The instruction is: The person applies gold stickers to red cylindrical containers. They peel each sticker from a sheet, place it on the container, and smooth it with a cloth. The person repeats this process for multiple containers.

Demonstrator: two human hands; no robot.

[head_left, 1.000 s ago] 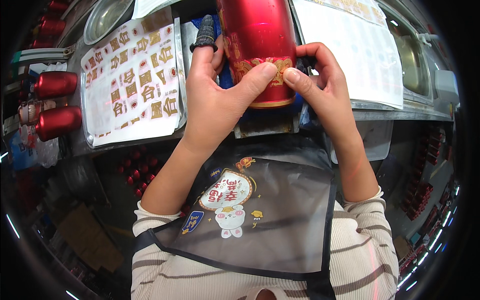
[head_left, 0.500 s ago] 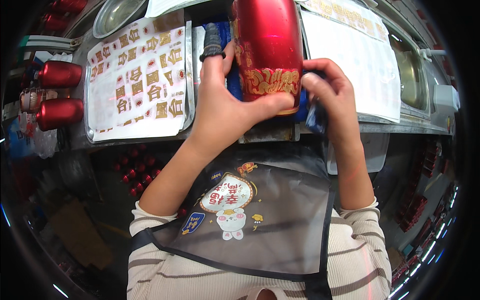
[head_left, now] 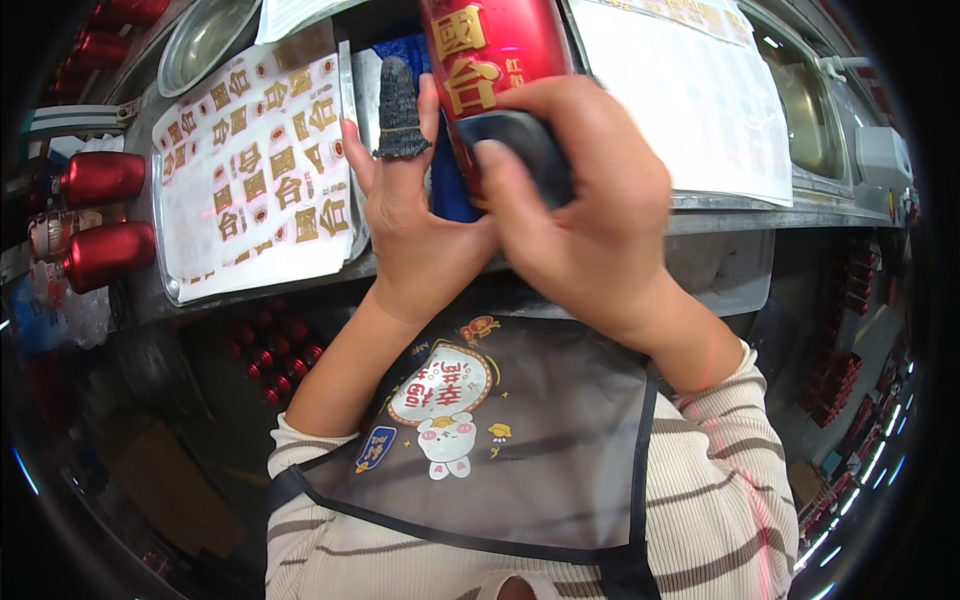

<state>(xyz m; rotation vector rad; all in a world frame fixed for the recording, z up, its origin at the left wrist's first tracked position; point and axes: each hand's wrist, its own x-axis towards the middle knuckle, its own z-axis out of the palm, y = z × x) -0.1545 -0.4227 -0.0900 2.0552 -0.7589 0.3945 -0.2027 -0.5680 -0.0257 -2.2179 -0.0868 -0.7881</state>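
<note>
The surface (head_left: 760, 215) carries a tray (head_left: 160, 240) of gold decals. Above its near edge stands the red bottle (head_left: 490, 45), long axis running away from the person. The left hand (head_left: 415, 225) cradles its left side; the right hand (head_left: 580, 210), nearer, presses a dark pad (head_left: 520, 150) against its front, grip closed on the pad.

A tall red metal bottle (head_left: 490, 50) stands between both hands. The white sheet of gold decals (head_left: 250, 170) lies in a shallow steel tray (head_left: 160, 250) to its left, with two red metal bottles (head_left: 100, 215) lying further left.
</note>
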